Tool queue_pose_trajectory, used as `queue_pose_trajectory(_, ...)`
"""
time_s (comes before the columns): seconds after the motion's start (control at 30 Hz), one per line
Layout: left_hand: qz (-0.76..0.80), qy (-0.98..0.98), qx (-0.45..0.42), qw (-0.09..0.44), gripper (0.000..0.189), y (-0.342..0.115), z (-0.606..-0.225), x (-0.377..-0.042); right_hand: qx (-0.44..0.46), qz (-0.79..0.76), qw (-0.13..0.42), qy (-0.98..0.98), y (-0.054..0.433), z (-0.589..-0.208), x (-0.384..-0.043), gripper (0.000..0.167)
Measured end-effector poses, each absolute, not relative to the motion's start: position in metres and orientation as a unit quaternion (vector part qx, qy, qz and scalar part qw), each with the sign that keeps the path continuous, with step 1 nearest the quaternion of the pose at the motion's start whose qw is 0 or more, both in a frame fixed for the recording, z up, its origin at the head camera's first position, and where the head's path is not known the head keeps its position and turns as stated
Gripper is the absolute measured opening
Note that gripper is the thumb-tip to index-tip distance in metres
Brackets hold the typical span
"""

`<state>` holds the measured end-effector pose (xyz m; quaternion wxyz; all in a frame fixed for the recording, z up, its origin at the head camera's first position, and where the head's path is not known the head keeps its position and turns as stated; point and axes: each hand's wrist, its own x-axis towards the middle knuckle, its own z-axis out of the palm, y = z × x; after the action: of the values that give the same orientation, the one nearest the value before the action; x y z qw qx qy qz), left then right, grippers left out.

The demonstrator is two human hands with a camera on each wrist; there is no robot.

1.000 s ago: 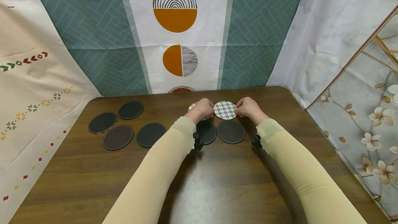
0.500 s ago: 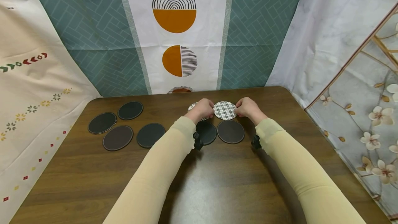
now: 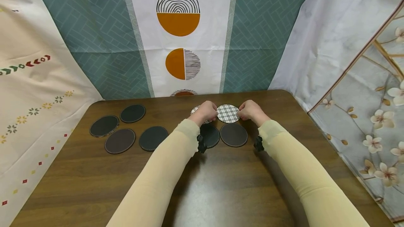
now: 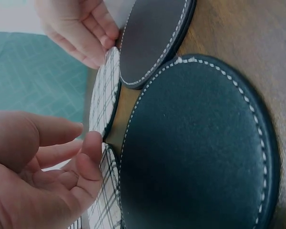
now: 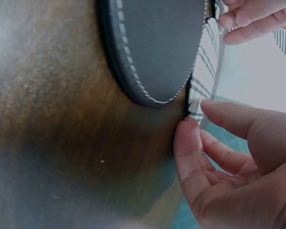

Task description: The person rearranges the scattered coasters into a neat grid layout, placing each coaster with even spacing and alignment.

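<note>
A round plaid coaster (image 3: 228,114), white with dark lines, lies at the far middle of the table between both hands. My left hand (image 3: 206,110) has its thumb and fingertips at this coaster's left edge, and my right hand (image 3: 250,110) pinches the opposite edge. Beneath the left hand a second plaid coaster (image 4: 109,205) is partly covered. Just in front sit two dark stitched coasters: a greenish-black one (image 4: 200,143), partly behind the left wrist in the head view, and a dark brown one (image 3: 234,135), close to the held coaster.
To the left on the wooden table (image 3: 233,192) lie several more dark round coasters, among them a black one (image 3: 104,125), a brown one (image 3: 120,141) and a greenish one (image 3: 153,138). Patterned cloths hang behind the table (image 3: 110,45) and along both sides.
The head view has shifted slightly, so the scene sits a little lower. Both hands stay at the plaid coaster's edges, and the coasters show no clear movement.
</note>
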<state>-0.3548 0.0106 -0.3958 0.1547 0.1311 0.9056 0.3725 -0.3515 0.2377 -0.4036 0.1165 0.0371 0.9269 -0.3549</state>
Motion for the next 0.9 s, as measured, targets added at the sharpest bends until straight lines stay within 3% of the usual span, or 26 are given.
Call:
queue_pose_trajectory(0.2, 0.359, 0.916, 0.131, 0.12, 0.02, 0.006, -0.39, -0.353, 0.037, -0.373, 0.113, 0.92, 0.237, -0.4, -0.347, 0.037)
queue_pose_trajectory(0.23, 0.358, 0.917, 0.133, 0.116, 0.019, 0.005, -0.407, -0.372, 0.036, -0.372, 0.109, 0.921, 0.237, -0.399, -0.347, 0.037)
queue_pose_trajectory(0.37, 0.347, 0.92, 0.131, 0.125, 0.023, -0.003, -0.403, -0.371, 0.028, -0.355, 0.094, 0.93, 0.235, -0.395, -0.344, 0.034)
queue_pose_trajectory(0.43, 0.339, 0.923, 0.134, 0.12, 0.028, -0.008, -0.398, -0.366, 0.019, -0.339, 0.087, 0.937, 0.233, -0.393, -0.342, 0.034)
queue_pose_trajectory(0.47, 0.334, 0.926, 0.133, 0.119, 0.037, -0.012, -0.377, -0.343, 0.015, -0.333, 0.085, 0.939, 0.231, -0.392, -0.341, 0.034)
queue_pose_trajectory(0.9, 0.297, 0.944, 0.125, 0.076, 0.046, -0.066, -0.369, -0.316, -0.059, -0.305, 0.08, 0.947, 0.193, -0.385, -0.323, 0.042)
